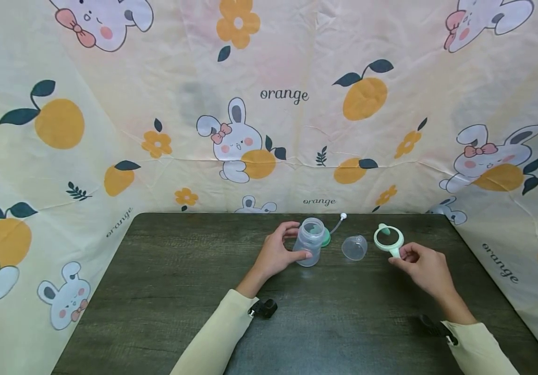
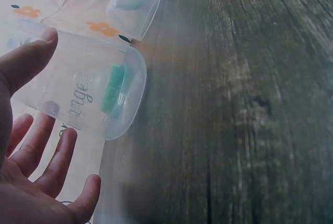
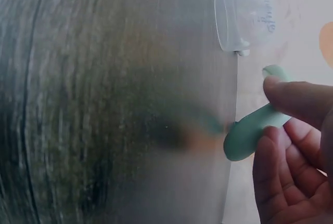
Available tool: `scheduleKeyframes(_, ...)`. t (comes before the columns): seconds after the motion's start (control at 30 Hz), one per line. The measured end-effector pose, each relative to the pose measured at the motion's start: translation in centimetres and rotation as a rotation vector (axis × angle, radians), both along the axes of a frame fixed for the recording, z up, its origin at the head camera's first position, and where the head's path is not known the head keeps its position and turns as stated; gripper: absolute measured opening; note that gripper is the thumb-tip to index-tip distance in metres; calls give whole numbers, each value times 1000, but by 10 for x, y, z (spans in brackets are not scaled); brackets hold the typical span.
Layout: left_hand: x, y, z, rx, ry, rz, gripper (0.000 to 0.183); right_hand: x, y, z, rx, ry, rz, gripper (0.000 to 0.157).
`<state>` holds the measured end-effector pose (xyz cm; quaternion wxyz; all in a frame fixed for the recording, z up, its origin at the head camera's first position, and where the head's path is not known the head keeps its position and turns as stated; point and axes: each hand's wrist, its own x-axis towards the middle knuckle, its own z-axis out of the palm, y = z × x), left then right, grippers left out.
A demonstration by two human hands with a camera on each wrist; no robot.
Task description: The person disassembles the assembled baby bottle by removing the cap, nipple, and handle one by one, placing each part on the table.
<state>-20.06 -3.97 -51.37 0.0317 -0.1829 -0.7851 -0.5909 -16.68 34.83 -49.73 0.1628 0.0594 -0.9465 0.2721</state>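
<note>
In the head view a clear baby bottle (image 1: 308,249) stands upright without its lid near the far side of the table. My left hand (image 1: 276,252) holds it from the left, thumb on the near side and fingers behind. Up close, the left wrist view shows the thumb and fingertips at the see-through bottle (image 2: 83,78). To the right, my right hand (image 1: 425,266) pinches a pale green bottle handle (image 1: 394,250), a ring with two grips, by its near grip. Thumb and fingers clasp that green grip (image 3: 250,133) in the right wrist view.
Behind the bottle lies a green collar (image 1: 327,238) with a straw (image 1: 337,227) ending in a white weight. A clear dome cap (image 1: 355,249) sits between bottle and handle. The dark wooden table (image 1: 180,291) meets a printed cloth (image 1: 297,130) at its far edge.
</note>
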Motion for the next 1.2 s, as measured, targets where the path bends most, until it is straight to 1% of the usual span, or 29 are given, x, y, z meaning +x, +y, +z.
scheduleKeyframes(0.3, 2, -2, 0, -26, 9, 7, 79, -1, -2, -3, 40, -72, 20, 26)
scheduleKeyframes(0.47, 2, -6, 1, -50, 14, 6, 81, -3, -4, -4, 63, -97, 22, 26)
scheduleKeyframes(0.7, 3, -13, 1, -120, 68, 15, 79, -3, -1, -6, 67, -122, 33, 23)
scheduleKeyframes(0.8, 4, -18, 2, -193, 98, 23, 77, -2, -1, -5, 72, -104, 32, 23)
scheduleKeyframes(0.9, 8, -25, 5, -287, 138, 37, 76, -1, -5, -1, 76, -49, 28, 24)
scheduleKeyframes(1.07, 15, -38, 15, -471, 238, 59, 78, 1, -19, 14, 86, 56, 44, 23)
scheduleKeyframes(1.2, 20, -49, 23, -626, 334, 65, 82, 4, -36, 27, 103, 107, 82, 23)
